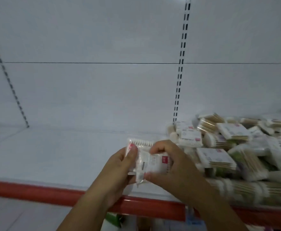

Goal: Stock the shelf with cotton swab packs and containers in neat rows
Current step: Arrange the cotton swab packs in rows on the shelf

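Both my hands hold a small stack of white cotton swab packs (146, 161) with red labels, just above the front part of the white shelf (58, 152). My left hand (119, 165) grips the stack's left side, thumb on top. My right hand (168, 162) grips its right side, fingers curled over the top and thumb underneath. A disordered heap of swab packs (233, 152), some showing wooden sticks, covers the shelf's right part, right beside my right hand.
The shelf has a red front edge strip (36, 190) and a white back panel with a slotted upright (180, 67). Another slotted upright (6, 75) stands at the left. Products on a lower shelf (116, 220) show below the red strip.
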A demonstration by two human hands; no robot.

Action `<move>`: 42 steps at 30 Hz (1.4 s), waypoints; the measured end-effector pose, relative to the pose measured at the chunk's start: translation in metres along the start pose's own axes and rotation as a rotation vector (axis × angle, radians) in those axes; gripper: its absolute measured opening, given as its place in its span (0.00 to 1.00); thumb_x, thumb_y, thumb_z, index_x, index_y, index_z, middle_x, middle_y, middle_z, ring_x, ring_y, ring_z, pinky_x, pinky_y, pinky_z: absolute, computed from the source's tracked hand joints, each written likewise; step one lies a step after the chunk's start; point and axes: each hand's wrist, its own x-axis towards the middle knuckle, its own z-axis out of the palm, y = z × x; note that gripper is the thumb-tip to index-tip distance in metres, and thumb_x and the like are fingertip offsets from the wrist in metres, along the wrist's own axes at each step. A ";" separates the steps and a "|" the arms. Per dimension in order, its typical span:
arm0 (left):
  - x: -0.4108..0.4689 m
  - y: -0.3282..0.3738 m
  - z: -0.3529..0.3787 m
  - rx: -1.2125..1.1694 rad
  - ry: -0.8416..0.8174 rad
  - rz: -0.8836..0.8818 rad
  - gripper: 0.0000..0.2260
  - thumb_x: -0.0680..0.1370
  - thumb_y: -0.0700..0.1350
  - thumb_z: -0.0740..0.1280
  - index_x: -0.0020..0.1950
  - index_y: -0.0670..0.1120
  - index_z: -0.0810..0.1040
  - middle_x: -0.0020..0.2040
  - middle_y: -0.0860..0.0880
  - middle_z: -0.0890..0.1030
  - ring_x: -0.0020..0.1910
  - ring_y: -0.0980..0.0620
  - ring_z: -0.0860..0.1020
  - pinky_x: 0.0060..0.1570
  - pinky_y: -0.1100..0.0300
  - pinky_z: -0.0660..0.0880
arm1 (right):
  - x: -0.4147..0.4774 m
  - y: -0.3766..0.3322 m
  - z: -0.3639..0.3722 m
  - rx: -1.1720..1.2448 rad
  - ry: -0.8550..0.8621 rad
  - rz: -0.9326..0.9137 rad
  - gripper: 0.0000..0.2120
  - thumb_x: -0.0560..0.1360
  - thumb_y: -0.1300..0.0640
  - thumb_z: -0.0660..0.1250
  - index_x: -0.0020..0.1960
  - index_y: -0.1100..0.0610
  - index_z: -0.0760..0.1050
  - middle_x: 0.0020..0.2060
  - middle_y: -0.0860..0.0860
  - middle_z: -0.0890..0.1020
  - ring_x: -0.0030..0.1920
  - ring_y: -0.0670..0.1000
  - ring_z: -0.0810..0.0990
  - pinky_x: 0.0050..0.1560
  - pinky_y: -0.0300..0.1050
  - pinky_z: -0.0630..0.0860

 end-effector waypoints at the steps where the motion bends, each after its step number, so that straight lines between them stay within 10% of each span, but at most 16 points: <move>1: -0.012 -0.001 -0.009 -0.029 0.034 0.006 0.22 0.68 0.57 0.72 0.55 0.44 0.82 0.52 0.41 0.84 0.51 0.42 0.83 0.42 0.54 0.80 | 0.000 -0.005 0.010 -0.012 -0.039 -0.048 0.23 0.60 0.56 0.80 0.48 0.40 0.72 0.49 0.38 0.74 0.48 0.40 0.77 0.41 0.31 0.75; 6: -0.064 0.006 -0.063 -0.280 0.260 0.089 0.19 0.67 0.43 0.73 0.57 0.40 0.80 0.53 0.37 0.83 0.50 0.38 0.83 0.41 0.54 0.80 | 0.000 -0.036 0.081 0.352 -0.052 -0.020 0.37 0.63 0.60 0.80 0.63 0.36 0.68 0.58 0.36 0.75 0.54 0.39 0.79 0.48 0.32 0.77; 12: -0.106 0.038 -0.156 -0.461 0.461 0.319 0.23 0.69 0.44 0.70 0.63 0.39 0.75 0.56 0.39 0.82 0.54 0.40 0.82 0.48 0.50 0.81 | 0.027 -0.085 0.186 0.514 -0.063 0.251 0.11 0.72 0.52 0.72 0.51 0.47 0.73 0.44 0.47 0.83 0.38 0.46 0.84 0.32 0.36 0.77; 25: -0.194 0.118 -0.452 -0.244 0.452 0.378 0.24 0.71 0.50 0.69 0.64 0.41 0.74 0.58 0.40 0.82 0.57 0.40 0.80 0.52 0.50 0.80 | 0.100 -0.217 0.463 0.794 -0.076 0.270 0.13 0.72 0.67 0.69 0.53 0.54 0.74 0.42 0.51 0.86 0.39 0.53 0.85 0.32 0.43 0.79; 42: -0.134 0.176 -0.768 -0.032 0.582 0.232 0.26 0.61 0.40 0.76 0.58 0.39 0.78 0.50 0.38 0.84 0.46 0.41 0.84 0.36 0.57 0.80 | 0.391 -0.180 0.688 0.039 -0.122 0.114 0.11 0.68 0.63 0.73 0.46 0.52 0.74 0.41 0.49 0.82 0.43 0.52 0.82 0.46 0.50 0.79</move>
